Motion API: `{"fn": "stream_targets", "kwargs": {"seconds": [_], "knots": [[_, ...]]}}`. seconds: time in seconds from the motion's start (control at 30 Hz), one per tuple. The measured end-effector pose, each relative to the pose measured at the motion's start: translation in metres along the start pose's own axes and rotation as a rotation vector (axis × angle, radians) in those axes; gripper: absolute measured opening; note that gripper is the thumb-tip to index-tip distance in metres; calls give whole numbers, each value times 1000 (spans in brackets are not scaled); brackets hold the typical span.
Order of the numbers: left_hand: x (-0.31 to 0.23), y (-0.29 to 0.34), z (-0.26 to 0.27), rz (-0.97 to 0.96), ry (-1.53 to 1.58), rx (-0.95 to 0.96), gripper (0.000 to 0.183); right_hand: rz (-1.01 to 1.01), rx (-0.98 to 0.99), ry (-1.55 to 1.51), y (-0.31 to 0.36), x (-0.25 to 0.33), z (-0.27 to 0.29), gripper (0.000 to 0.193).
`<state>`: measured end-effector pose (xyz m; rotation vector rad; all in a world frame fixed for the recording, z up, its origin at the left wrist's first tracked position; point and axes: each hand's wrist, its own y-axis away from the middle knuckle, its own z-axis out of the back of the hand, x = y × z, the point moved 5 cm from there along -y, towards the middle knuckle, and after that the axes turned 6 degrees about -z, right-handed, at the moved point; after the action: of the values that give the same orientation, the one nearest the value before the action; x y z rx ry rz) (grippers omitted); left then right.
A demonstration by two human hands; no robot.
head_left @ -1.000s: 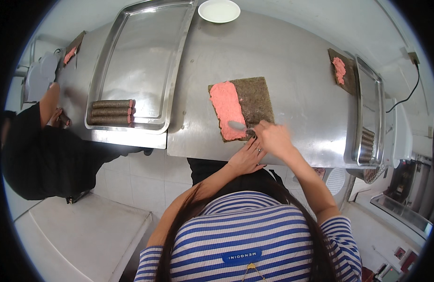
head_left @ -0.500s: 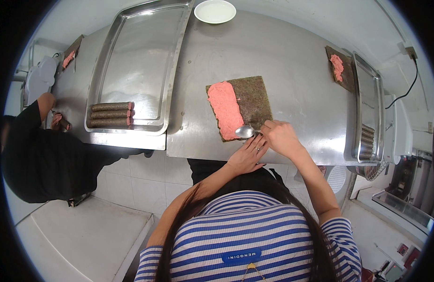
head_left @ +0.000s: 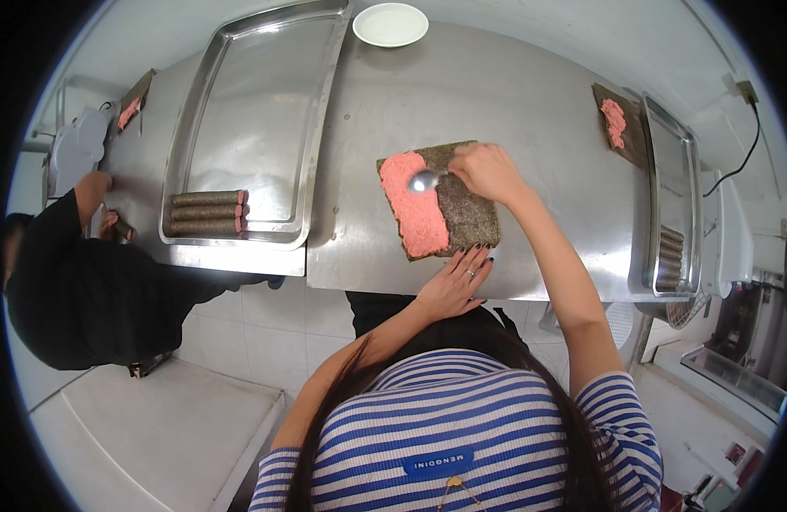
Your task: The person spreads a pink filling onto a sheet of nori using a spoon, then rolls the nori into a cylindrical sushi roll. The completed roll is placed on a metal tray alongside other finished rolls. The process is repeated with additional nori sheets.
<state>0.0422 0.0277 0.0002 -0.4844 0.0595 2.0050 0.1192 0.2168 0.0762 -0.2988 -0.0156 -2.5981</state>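
Note:
A sheet of dark green seaweed (head_left: pixel 472 212) lies flat on the steel table in front of me. Pink paste (head_left: pixel 416 215) covers its left part in a broad strip. My right hand (head_left: pixel 487 169) grips a metal spoon (head_left: pixel 424 181), whose bowl is over the upper half of the paste; whether it touches cannot be made out. Fingers stretched out, my left hand (head_left: pixel 455 280) rests on the near edge of the seaweed and holds nothing.
To the left, a large steel tray (head_left: pixel 248 111) holds several seaweed rolls (head_left: pixel 207 212). A white bowl (head_left: pixel 391 25) stands at the far edge. At right are another paste-topped seaweed sheet (head_left: pixel 630 141) and a tray (head_left: pixel 676 183) with rolls. A co-worker (head_left: pixel 103 286) handles a roll at the far left.
My right hand has moved away from me with the spoon, from the near end of the paste to its upper half. My left hand stays at the near edge.

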Motion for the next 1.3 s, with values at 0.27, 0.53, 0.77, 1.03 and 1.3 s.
{"fn": "stream_targets", "kwargs": {"seconds": [0.27,0.53,0.77,1.03,1.3], "knots": [[0,-1,0,-3,17,2,72,-149,18,-3,-4,15,-3,17],[1,1,-10,-9,41,35,66,-115,319,-147,88,57,-7,15],[0,1,-4,-32,5,-43,65,-312,107,-158,101,49,-12,11],[0,3,-20,-59,-135,-70,58,-268,167,-224,133,97,-39,15],[2,8,-27,-25,176,-42,58,-312,146,-200,119,87,-29,14]]}}
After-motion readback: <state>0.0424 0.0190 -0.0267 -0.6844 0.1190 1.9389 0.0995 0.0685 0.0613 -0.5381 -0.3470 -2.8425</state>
